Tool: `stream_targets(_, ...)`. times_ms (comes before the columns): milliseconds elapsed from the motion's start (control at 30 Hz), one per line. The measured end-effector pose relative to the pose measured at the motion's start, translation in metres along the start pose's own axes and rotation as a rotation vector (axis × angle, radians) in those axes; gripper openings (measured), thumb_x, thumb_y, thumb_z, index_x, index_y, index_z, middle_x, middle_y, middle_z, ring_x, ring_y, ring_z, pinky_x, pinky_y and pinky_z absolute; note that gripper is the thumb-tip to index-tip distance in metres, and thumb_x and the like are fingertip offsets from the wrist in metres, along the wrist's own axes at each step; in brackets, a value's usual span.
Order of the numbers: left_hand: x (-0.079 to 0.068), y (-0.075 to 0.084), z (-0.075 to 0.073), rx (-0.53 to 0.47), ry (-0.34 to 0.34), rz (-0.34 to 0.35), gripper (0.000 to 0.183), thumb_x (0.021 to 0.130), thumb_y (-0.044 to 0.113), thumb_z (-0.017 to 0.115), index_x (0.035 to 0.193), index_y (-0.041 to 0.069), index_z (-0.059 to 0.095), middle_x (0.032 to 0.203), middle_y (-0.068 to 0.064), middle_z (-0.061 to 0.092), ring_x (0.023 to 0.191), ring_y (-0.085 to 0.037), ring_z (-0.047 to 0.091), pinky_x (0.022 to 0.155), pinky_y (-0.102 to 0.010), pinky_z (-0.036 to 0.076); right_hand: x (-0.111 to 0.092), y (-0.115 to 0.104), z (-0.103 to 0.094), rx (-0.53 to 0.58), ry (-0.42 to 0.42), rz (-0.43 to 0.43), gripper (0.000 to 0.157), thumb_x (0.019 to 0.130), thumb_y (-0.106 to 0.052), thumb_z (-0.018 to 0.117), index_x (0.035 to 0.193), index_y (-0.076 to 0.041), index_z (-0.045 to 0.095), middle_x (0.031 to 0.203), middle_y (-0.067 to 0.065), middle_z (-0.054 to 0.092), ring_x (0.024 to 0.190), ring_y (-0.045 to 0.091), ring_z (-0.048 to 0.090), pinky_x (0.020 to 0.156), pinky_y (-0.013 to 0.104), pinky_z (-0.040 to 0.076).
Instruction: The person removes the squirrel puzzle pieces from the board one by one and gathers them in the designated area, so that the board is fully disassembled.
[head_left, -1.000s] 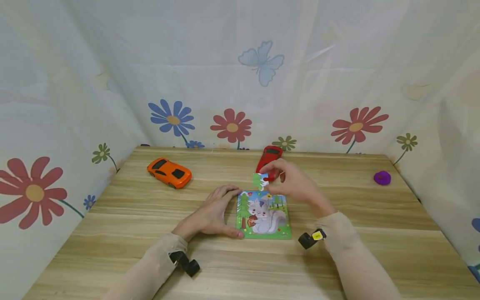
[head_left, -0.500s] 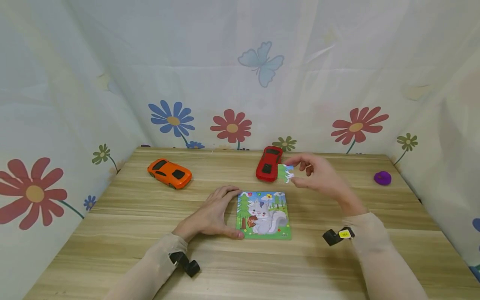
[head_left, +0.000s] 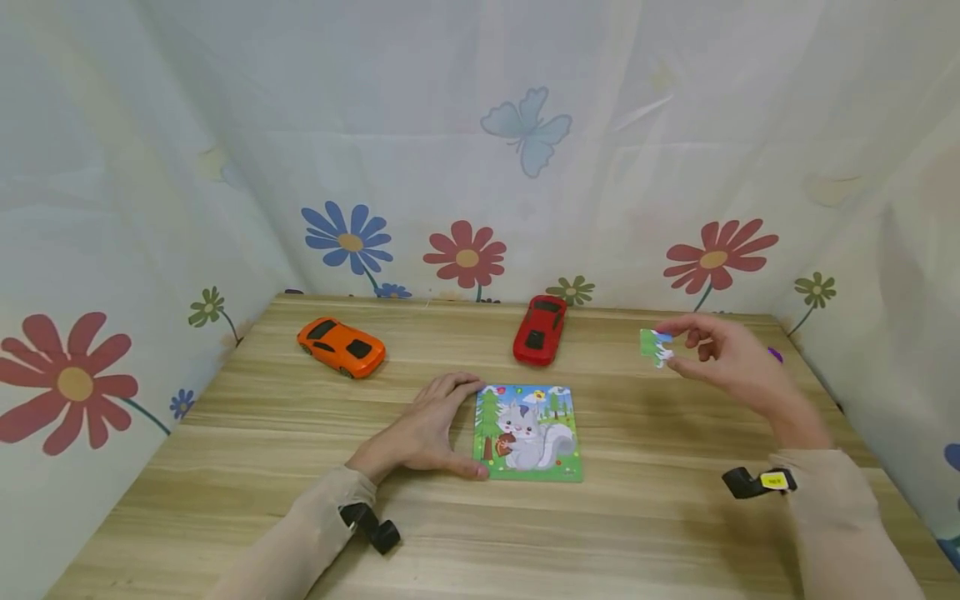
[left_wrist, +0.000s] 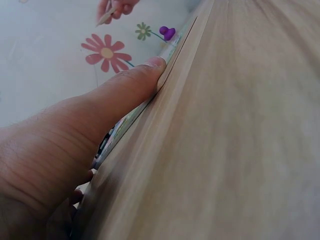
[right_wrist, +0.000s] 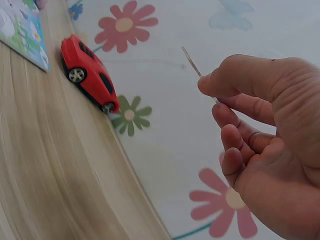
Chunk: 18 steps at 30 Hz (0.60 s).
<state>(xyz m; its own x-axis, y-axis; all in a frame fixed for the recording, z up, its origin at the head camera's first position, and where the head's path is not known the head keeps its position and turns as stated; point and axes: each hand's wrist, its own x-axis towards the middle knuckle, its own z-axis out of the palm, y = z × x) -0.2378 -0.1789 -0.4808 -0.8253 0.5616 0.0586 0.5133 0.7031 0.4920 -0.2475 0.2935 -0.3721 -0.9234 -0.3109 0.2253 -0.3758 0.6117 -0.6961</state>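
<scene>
A square jigsaw puzzle (head_left: 528, 433) with a grey squirrel holding a nut lies flat on the table. My left hand (head_left: 423, 425) rests along its left side, fingers at the far left corner and thumb at the near left corner. In the left wrist view the thumb (left_wrist: 135, 82) lies straight against the puzzle's edge. My right hand (head_left: 723, 358) is raised at the right, pinching a small jigsaw piece (head_left: 652, 346) with green, white and blue print between thumb and fingertips. From the right wrist the jigsaw piece (right_wrist: 191, 61) shows edge-on, thin, above the table.
A red toy car (head_left: 540, 332) stands behind the puzzle, and an orange toy car (head_left: 341, 346) at the back left. A purple knobbed object (left_wrist: 167, 33) is at the far right, mostly hidden by the right hand in the head view. A flowered curtain (head_left: 375, 150) encloses the table.
My right hand has carried the jigsaw piece from over the puzzle's far edge, past the red car, to the right. The left hand and the puzzle have stayed in place.
</scene>
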Motion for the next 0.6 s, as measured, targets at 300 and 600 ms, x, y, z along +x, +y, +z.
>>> stream_targets(300,-0.001,-0.001,0.0,-0.001,0.01,0.005,0.139,0.067,0.086,0.09,0.174,0.015,0.037,0.177,-0.006,0.032,0.165,-0.03,0.027,0.135,-0.062,0.023,-0.024,0.03,-0.025,-0.037,0.046,0.005,0.045,0.102,-0.013,0.083,0.145,-0.011,0.071,0.117,0.005,0.061,0.098,0.02,0.05,0.074,0.021,0.049)
stream_targets(600,-0.001,0.0,0.0,-0.006,0.005,0.007,0.138,0.068,0.085,0.09,0.174,0.016,0.036,0.178,-0.006,0.031,0.165,-0.03,0.026,0.135,-0.061,0.023,-0.044,0.059,-0.035,-0.074,0.016,0.116,0.045,0.105,-0.018,0.08,0.147,-0.008,0.068,0.113,0.012,0.051,0.096,0.021,0.046,0.07,0.027,0.045)
